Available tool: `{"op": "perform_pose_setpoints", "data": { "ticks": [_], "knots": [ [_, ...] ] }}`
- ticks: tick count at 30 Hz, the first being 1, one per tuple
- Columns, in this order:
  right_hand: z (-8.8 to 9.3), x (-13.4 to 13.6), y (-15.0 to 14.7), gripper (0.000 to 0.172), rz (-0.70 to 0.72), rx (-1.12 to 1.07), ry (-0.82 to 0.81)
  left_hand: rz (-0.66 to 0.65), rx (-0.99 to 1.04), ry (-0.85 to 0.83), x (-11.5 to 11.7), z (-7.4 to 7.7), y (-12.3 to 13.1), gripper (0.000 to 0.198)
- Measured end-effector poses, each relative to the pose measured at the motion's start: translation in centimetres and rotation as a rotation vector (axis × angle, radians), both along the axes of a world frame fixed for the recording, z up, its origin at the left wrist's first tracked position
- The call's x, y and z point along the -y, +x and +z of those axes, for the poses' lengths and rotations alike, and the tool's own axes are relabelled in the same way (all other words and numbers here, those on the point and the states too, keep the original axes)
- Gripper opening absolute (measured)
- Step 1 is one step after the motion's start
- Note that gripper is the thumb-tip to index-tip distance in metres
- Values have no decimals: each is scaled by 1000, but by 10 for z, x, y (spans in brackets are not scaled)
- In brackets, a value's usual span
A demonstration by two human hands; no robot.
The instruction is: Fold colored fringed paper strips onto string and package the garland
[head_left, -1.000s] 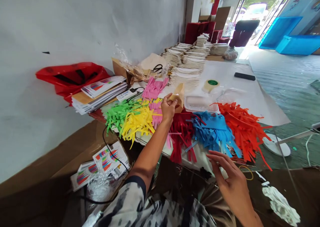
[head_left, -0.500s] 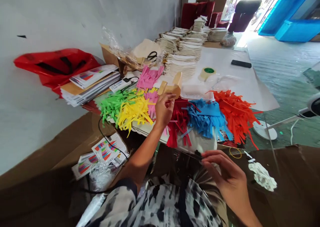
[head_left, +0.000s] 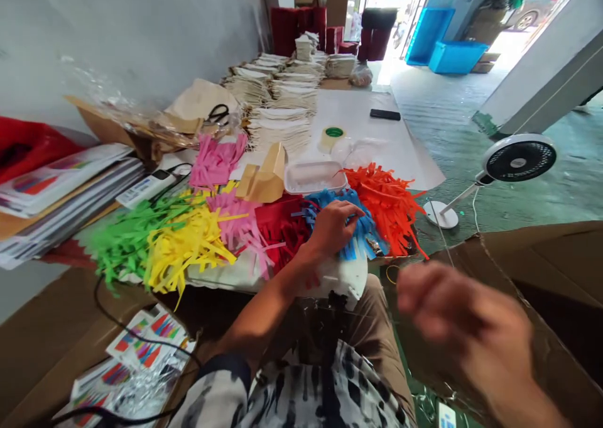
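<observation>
My left hand [head_left: 335,227] rests over the blue paper fringe [head_left: 365,239], fingers bent onto it; what its fingertips hold, if anything, is hidden. Blurred by motion, my right hand [head_left: 461,315] is raised at the right, off the table. Along the table's front edge lie green [head_left: 127,233], yellow [head_left: 183,246], pink [head_left: 240,220], dark red [head_left: 282,227] and orange-red [head_left: 389,205] fringes. A folded tan card piece [head_left: 266,180] stands behind the pink and red ones, beside a shallow white tray [head_left: 313,169].
Stacks of cream sheets [head_left: 282,110], scissors [head_left: 218,114], a tape roll [head_left: 332,137] and a phone [head_left: 385,114] are farther back. Printed cards [head_left: 70,189] are piled left. A white fan [head_left: 518,161] stands right; cardboard [head_left: 556,258] rises below it.
The view has turned right. My left hand has left the tan card piece and moved right to the blue fringe. My right hand has moved right and now looks blurred.
</observation>
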State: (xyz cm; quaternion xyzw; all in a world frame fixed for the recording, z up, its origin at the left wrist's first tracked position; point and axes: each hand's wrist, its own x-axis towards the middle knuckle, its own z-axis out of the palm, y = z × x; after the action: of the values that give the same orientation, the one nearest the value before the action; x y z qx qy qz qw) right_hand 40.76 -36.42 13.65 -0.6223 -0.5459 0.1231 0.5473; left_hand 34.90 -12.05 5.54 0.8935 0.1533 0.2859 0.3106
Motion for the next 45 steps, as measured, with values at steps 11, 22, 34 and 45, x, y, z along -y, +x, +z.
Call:
{"op": "perform_pose_setpoints", "data": {
  "ticks": [11,22,34,45],
  "knots": [
    [-93,-147,178,38,-363,827,-387,-168,-147,236,2,-18,44,16],
    [-68,-146,225,41,-25,721,-388,-164,-104,171,-8,-15,50,19],
    [-71,-140,219,42,-99,356,-226,140,79,120,-37,-4,73,54],
    [-47,-147,216,43,-75,232,-142,213,43,396,-37,-17,87,37]
  ]
}}
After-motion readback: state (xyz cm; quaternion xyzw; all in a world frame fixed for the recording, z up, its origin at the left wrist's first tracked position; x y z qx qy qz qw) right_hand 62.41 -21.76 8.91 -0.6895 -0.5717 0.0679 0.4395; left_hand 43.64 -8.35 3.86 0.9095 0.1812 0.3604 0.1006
